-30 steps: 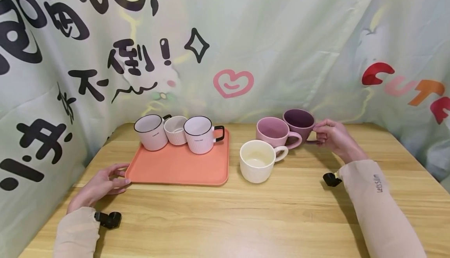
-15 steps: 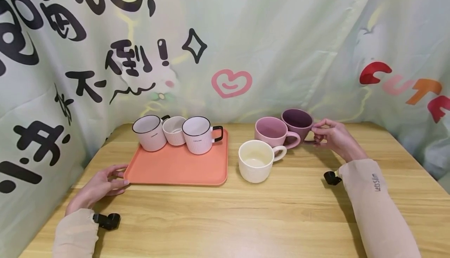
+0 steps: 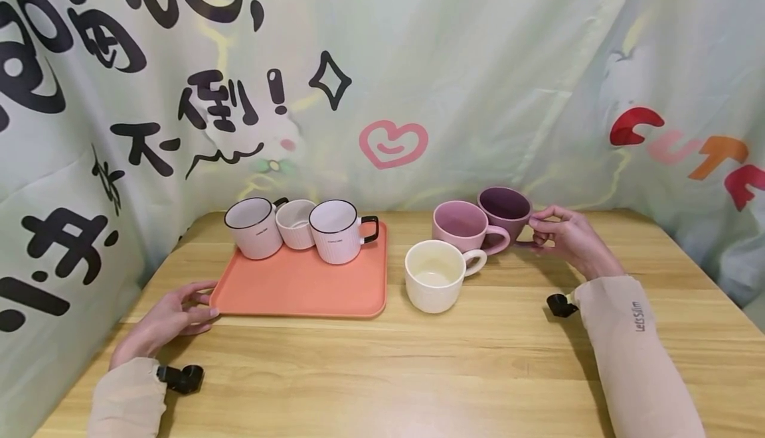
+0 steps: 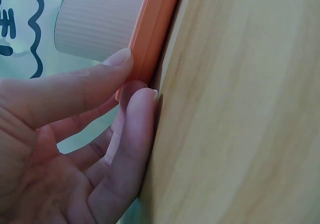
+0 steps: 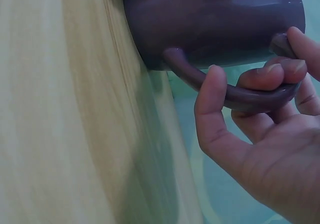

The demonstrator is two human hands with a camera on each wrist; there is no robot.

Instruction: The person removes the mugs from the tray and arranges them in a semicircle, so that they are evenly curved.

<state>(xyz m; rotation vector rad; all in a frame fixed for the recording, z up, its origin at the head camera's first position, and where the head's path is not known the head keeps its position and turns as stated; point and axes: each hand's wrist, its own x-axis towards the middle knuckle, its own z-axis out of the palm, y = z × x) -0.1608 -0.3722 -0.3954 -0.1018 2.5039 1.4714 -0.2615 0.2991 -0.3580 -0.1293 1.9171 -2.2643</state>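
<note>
At the left, my left hand (image 3: 170, 318) pinches the near left corner of an orange tray (image 3: 299, 295). In the left wrist view the thumb lies on the rim of the tray (image 4: 152, 39), with fingertips at its underside. My right hand (image 3: 570, 242) holds a dark purple mug (image 3: 505, 225) by its handle. The right wrist view shows fingers curled through the handle of that mug (image 5: 215, 24), its base at the tabletop. Beside it stand a pink mug (image 3: 457, 229) and, nearer, a cream mug (image 3: 433, 285), both upright with handles to the right.
Along the tray's far side stand a white black-rimmed mug (image 3: 257, 235), a smaller white ribbed cup (image 3: 295, 229) and another black-rimmed mug (image 3: 337, 239) with a black handle. They sit on a wooden table (image 3: 370, 371). A printed curtain (image 3: 478, 60) hangs right behind the table.
</note>
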